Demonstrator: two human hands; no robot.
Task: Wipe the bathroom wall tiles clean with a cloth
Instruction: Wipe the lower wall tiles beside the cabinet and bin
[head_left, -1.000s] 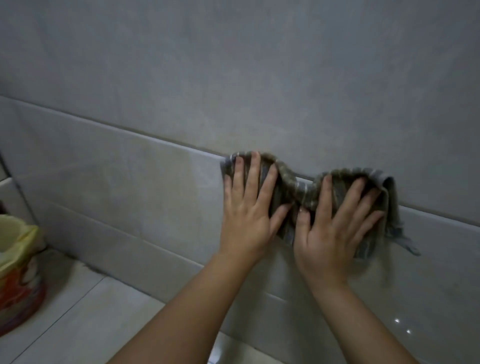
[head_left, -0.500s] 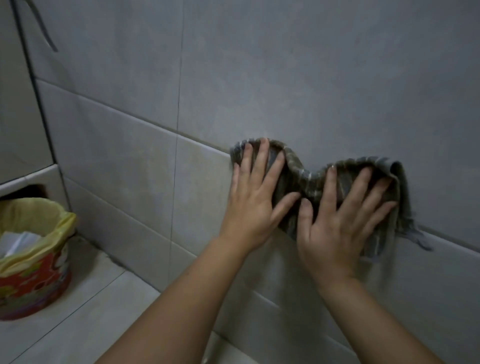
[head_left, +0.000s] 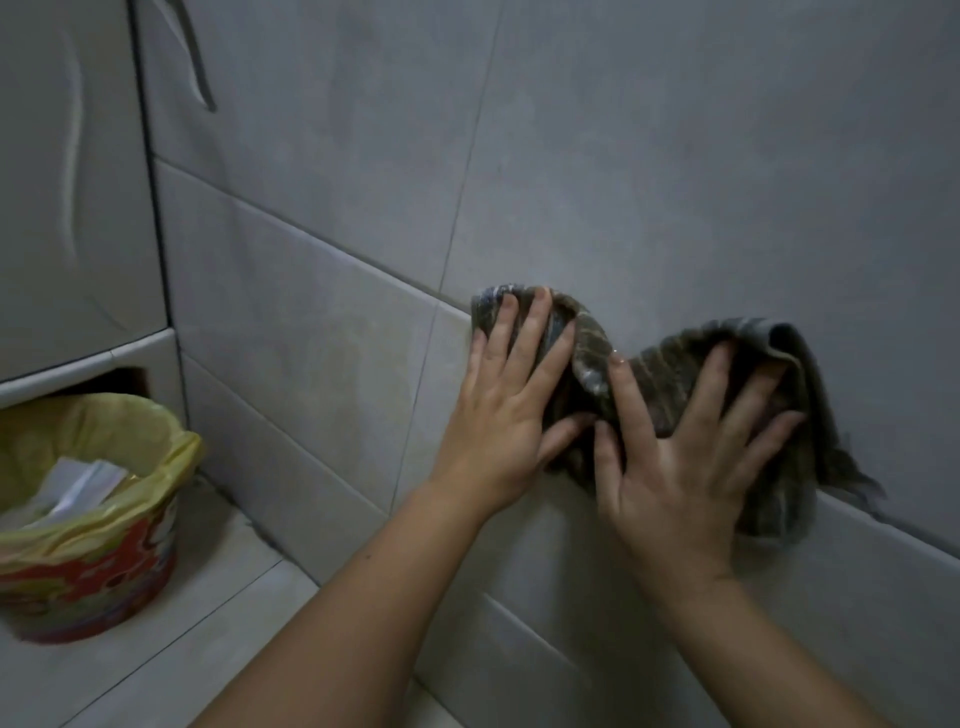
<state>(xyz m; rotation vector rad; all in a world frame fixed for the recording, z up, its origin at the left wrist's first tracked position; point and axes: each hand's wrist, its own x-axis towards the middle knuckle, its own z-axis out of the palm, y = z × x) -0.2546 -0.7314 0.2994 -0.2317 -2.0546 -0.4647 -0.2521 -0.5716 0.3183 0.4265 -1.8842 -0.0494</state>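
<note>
- Both hands and the cloth (head_left: 667, 371) have slid left along the wall since a second ago. The cloth's left end is now just beside the vertical grout line (head_left: 457, 234), which wasn't in view back then.
- View has swung left too, so the bin (head_left: 104, 582) is nearly whole in frame now, not just a sliver at the edge.
- My left hand (head_left: 511, 415) is flat with fingers straight and spread. The fingertips press the cloth's left end onto the wall tiles (head_left: 675, 156), and the palm is mostly over bare tile.
- My right hand (head_left: 685, 467) is also flat with fingers fanned wide, pressing the cloth's right half against the wall. No curl, no pinch.
- The two thumbs are nearly meeting under the cloth's middle; can't tell if they touch.
- The cloth is dark, striped and bunched. It humps up over each hand and dips between them.
- It sits across the horizontal grout line between the upper tile and the lower row.
- A frayed corner (head_left: 852, 478) hangs loose off the right side, past my right fingers.
- The bin is at lower left on the floor (head_left: 208, 623), well apart from my hands. It has a red patterned body and a yellow liner (head_left: 171, 467) folded over the rim.
- White paper (head_left: 78, 488) is inside the bin.
- A pale panel (head_left: 62, 208) with curved grooves is at upper left, above the bin, with a dark gap under it.
</note>
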